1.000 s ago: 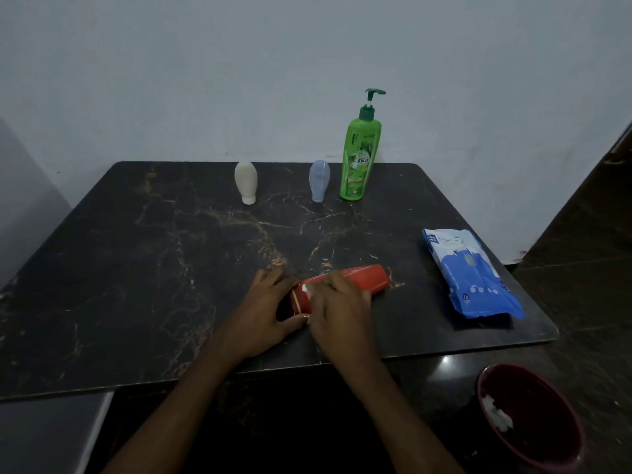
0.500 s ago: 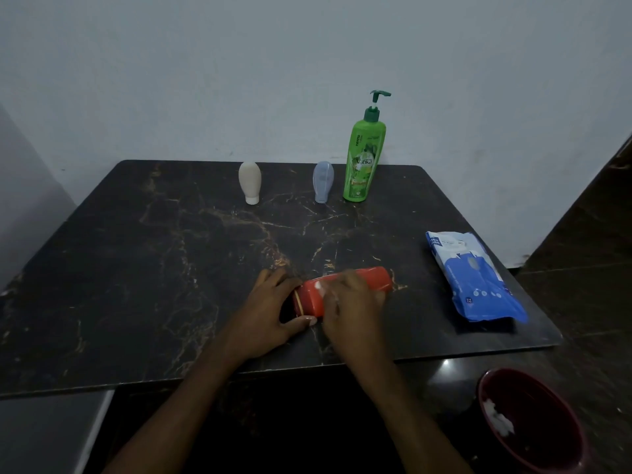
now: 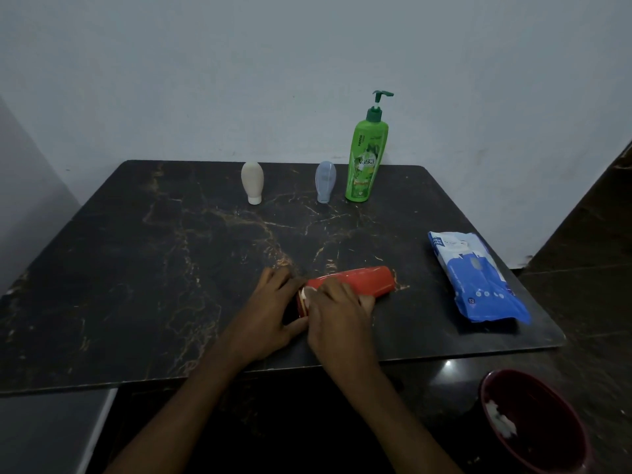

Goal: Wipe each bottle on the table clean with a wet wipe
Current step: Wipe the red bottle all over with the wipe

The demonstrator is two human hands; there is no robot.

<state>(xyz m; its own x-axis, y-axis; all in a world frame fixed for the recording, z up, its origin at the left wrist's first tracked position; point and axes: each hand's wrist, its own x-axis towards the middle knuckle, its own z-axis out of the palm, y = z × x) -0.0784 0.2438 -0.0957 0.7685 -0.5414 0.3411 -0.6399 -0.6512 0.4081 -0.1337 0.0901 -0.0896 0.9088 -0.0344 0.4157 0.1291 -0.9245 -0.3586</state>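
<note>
**Wipe-down under way, one bottle of four**

The red cylindrical plastic bottle (image 3: pixel 355 283) lies on its side near the front edge of the dark marble-patterned table (image 3: pixel 136 268), and both hands are on it. The left hand (image 3: pixel 270 313) curls round the cap end, pinning it. The right hand (image 3: pixel 338 316) arches over the body, fingers curved down and pressing a white wet wipe (image 3: pixel 309 291) to the plastic, only a scrap of it showing. This looks like the rubbing step on this bottle.

Next up, most likely, is a roll to reach the underside, then a fresh bottle. The cream squeeze tube (image 3: pixel 252 181), the pale blue squeeze tube (image 3: pixel 325 181) and the tall green pump bottle (image 3: pixel 366 159) stand in a row at the far edge, well apart from the hands. Bare tabletop lies between, so the reach is free. The blue-and-white wipe pack (image 3: pixel 475 278) sits close to the right edge, and the dark red bin (image 3: pixel 533 422) waits below the front corner. That front edge needs watching, since a round bottle could roll off
</note>
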